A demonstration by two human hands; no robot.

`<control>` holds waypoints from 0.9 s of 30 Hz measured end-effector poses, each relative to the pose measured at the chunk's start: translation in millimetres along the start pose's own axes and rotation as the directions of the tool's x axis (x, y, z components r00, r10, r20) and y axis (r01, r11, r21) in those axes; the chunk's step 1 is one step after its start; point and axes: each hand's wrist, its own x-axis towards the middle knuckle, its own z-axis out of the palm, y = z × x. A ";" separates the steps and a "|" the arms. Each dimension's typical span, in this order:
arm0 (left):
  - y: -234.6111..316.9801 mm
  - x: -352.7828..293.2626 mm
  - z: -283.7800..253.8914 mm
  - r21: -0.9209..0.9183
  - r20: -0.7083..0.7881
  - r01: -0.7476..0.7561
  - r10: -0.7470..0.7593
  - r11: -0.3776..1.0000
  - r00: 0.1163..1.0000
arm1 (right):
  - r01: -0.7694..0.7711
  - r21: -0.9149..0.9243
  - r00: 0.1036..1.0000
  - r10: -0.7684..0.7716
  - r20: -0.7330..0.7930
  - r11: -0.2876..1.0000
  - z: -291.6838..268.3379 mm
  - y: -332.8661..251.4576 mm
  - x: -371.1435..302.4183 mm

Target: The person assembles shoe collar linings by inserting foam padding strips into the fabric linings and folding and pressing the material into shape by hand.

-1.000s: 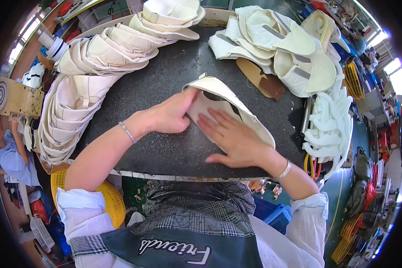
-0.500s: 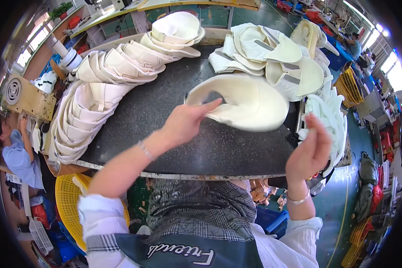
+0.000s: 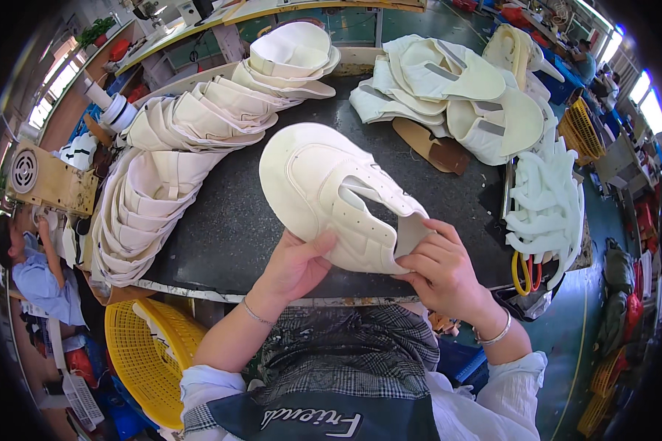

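A cream shoe upper [image 3: 309, 176] is held above the dark tabletop, its rounded toe pointing up and left. Two rows of small eyelet holes run along its throat opening. My left hand [image 3: 301, 266] is closed on the near side edge, thumb on the outer face. At the heel end, my right hand [image 3: 443, 266] pinches the collar, its fingertips partly tucked at the rim. Nested cream shoe uppers [image 3: 151, 195] curve along the left of the table. On the right lie more white uppers [image 3: 449, 70] with grey strips.
A brown flat piece [image 3: 434, 147] lies beside the right pile. White soft strips [image 3: 544, 198] drape over the right edge, above yellow and red looped handles [image 3: 524, 275]. Below left stands a yellow basket [image 3: 151, 367]. A co-worker [image 3: 40, 264] sits at the far left near a beige machine [image 3: 55, 165].
The shoe upper has turned so its toe points up-left, and it has come nearer to me. My right hand, empty before, now grips its heel end. The brown piece has come into sight.
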 end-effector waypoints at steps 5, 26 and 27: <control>13.1 6.1 5.1 0.009 -0.002 -0.003 0.003 1.000 1.000 | -0.058 0.123 0.997 0.063 -0.035 0.991 10.8 3.4 5.6; 139.7 167.6 56.4 0.346 0.809 -0.239 0.159 -0.907 0.566 | -0.543 0.554 0.768 0.640 0.023 0.631 3.5 46.7 -4.5; 152.3 200.0 49.3 0.360 0.693 -0.105 0.190 -0.927 0.695 | -0.484 0.510 0.831 0.556 0.013 0.711 1.8 45.0 -0.6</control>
